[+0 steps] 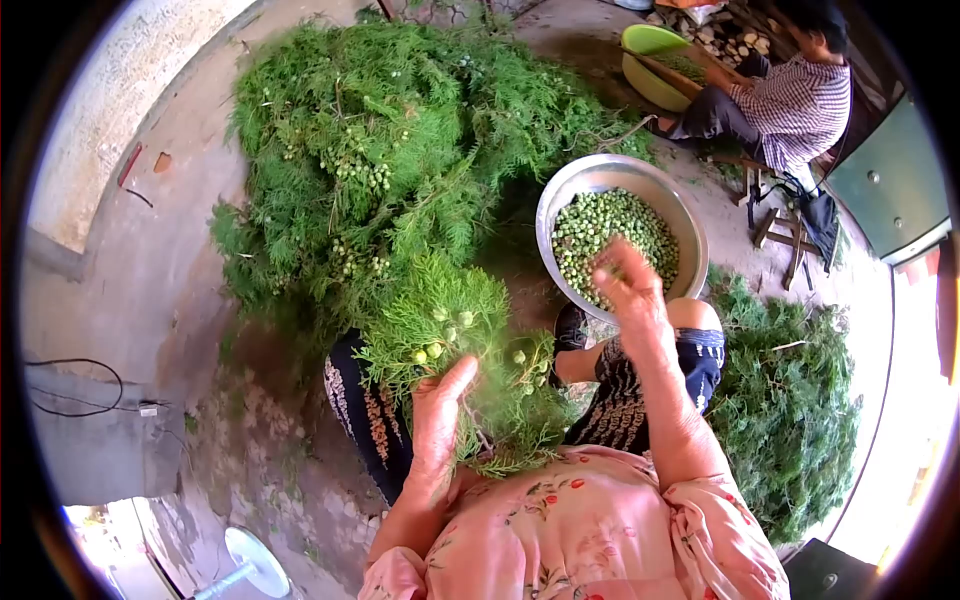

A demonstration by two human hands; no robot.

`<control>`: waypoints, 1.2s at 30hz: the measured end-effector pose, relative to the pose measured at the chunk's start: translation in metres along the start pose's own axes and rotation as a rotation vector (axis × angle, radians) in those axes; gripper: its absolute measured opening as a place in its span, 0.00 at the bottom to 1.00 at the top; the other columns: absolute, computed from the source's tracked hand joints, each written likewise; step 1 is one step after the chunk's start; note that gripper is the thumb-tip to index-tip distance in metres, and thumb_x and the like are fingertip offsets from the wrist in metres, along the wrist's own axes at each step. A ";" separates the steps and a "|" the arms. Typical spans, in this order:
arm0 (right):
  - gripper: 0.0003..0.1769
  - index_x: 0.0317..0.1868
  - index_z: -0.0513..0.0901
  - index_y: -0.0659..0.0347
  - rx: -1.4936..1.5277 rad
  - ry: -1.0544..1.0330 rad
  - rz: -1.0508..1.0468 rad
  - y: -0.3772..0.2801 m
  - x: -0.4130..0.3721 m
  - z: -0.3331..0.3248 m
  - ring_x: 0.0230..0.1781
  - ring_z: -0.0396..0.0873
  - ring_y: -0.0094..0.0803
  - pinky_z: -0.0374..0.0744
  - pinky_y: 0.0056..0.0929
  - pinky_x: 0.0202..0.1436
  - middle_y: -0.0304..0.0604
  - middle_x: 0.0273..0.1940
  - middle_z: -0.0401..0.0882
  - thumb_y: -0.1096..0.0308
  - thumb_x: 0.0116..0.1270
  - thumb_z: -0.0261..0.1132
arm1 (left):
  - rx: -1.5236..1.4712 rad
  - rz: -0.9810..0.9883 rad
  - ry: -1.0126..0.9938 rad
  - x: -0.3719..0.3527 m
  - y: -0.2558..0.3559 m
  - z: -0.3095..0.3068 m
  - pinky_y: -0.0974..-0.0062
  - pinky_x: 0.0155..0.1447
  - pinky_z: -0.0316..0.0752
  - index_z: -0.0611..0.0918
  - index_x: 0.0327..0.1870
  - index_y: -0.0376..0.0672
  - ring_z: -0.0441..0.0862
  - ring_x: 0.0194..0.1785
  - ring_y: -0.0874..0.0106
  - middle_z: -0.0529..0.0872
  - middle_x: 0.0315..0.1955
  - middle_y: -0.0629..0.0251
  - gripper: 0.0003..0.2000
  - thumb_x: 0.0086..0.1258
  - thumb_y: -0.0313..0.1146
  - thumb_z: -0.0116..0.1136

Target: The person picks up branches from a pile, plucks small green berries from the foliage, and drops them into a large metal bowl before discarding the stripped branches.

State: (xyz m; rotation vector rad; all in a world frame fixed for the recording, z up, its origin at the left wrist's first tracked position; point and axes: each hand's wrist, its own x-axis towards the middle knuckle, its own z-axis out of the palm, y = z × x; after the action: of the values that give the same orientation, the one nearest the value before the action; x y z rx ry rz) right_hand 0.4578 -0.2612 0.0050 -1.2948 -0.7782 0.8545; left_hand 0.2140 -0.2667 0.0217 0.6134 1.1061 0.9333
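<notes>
My left hand point(440, 418) is closed around a leafy green arborvitae branch point(440, 310), held over my lap. Round pale green cones point(432, 352) show among its flat sprays, just above my thumb. My right hand point(632, 280) is over the metal basin point(690, 225), in front of the many small green cones point(615, 225) inside it. Motion smears its fingers, so I cannot make out whether anything is between them. The basin stands on the ground by my knee.
A large heap of cut branches point(340, 150) lies ahead and to the left. More greenery point(785, 400) is piled at my right. At the upper right another person point(790, 110) sits beside a lime-green tub point(650, 85). A small wooden stool point(785, 235) stands nearby.
</notes>
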 end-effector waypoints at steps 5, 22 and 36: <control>0.23 0.48 0.79 0.58 -0.378 -0.114 -0.171 -0.026 0.003 0.012 0.48 0.74 0.36 0.73 0.31 0.53 0.41 0.41 0.79 0.75 0.48 0.71 | 0.068 0.003 -0.070 0.004 -0.011 -0.005 0.79 0.49 0.75 0.82 0.44 0.37 0.82 0.42 0.74 0.84 0.40 0.61 0.12 0.61 0.30 0.61; 0.07 0.42 0.75 0.57 0.345 -0.224 0.321 -0.004 -0.018 0.045 0.23 0.68 0.17 0.68 0.14 0.27 0.32 0.29 0.75 0.71 0.64 0.60 | 0.074 -0.005 -0.177 0.001 -0.026 -0.004 0.79 0.52 0.75 0.80 0.47 0.36 0.81 0.46 0.71 0.82 0.45 0.55 0.13 0.62 0.29 0.60; 0.06 0.38 0.76 0.61 0.046 -0.064 0.160 0.009 -0.011 0.051 0.27 0.74 0.23 0.73 0.20 0.31 0.34 0.27 0.76 0.69 0.63 0.62 | 0.185 0.123 -0.220 -0.001 -0.030 -0.007 0.77 0.51 0.76 0.80 0.47 0.37 0.81 0.47 0.73 0.83 0.44 0.58 0.12 0.62 0.28 0.59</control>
State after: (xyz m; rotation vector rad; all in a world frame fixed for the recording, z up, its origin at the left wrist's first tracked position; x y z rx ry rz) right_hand 0.4075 -0.2459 0.0022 -1.3068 -0.7077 1.0404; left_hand 0.2166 -0.2824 -0.0051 0.9226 0.9704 0.8510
